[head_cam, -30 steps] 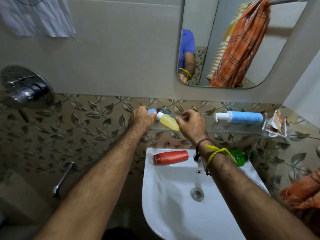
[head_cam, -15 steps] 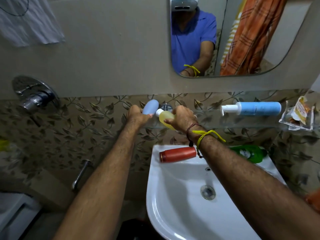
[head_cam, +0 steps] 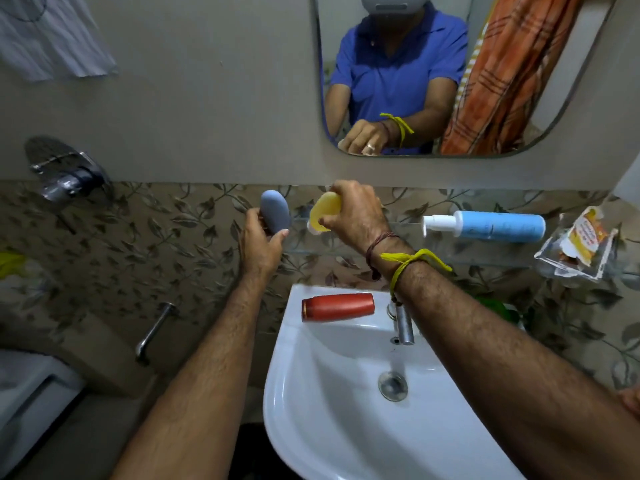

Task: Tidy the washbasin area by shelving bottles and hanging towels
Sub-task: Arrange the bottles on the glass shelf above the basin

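Yellow bottle [head_cam: 327, 211]: held in the right hand [head_cam: 356, 216], cap end pointing down toward the glass shelf [head_cam: 450, 252], long axis tilted off upright, just above the shelf's left end.
Right fingers: curled round the yellow bottle's body, thumb pressing its lower side.
Grey-blue bottle [head_cam: 275, 211]: upright in the left hand [head_cam: 259, 244], rounded end up, just left of the yellow one and not touching it.
Left fingers: wrapped round the grey-blue bottle's lower half, thumb tip on its front.
Key relation: both bottles hang close above the left end of the shelf; the shelf runs away to the right, so each hand need only lower and set down. Standing them upright looks steadier than laying them flat.
Blue bottle [head_cam: 491, 226]: already lying on the shelf, pump to the left, well right of the hands.
Red bottle [head_cam: 337, 306]: lying on the washbasin [head_cam: 311, 393] rim, long axis left-right, below the right wrist; not yet shelved.
Green bottle [head_cam: 498, 308]: mostly hidden behind the right forearm.
Orange towel [head_cam: 505, 74]: seen hanging in the mirror.
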